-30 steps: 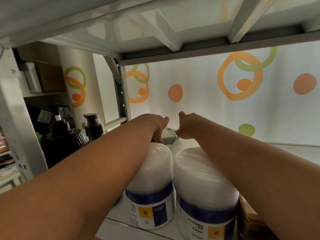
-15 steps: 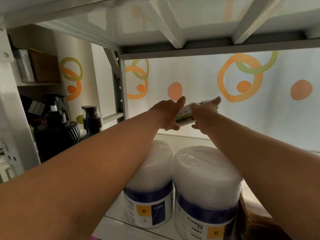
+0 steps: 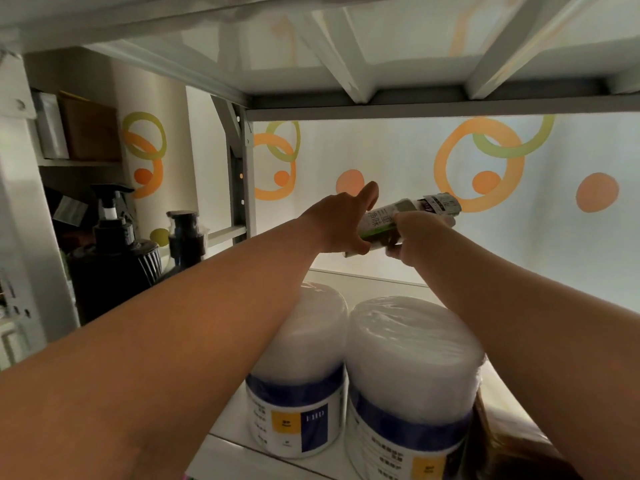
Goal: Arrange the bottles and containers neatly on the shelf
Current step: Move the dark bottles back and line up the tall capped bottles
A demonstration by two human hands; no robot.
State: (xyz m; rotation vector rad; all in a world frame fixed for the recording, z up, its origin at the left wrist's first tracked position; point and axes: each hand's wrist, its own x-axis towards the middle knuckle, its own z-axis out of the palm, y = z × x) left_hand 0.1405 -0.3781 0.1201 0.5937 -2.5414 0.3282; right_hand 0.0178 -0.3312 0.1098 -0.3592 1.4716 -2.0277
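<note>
The upper shelf's underside (image 3: 346, 57) hangs low over everything, its ribs close above both arms. The white shelf board (image 3: 374, 284) shows a bare strip between the far patterned wall (image 3: 381, 157) and two large white tubs (image 3: 412, 368), which stand touching side by side at the near edge. On the left, a grey upright post (image 3: 242, 174) bounds the bay, with black pump bottles (image 3: 114, 258) beyond it. Above the tubs, held clear of the board, is a small bottle (image 3: 412, 216), tilted with its far end up to the right; it is white with green edging, dark print and crinkled wrap. The left hand (image 3: 341, 223) grips its lower end, thumb beneath. The right hand (image 3: 419, 237) wraps its middle.
</note>
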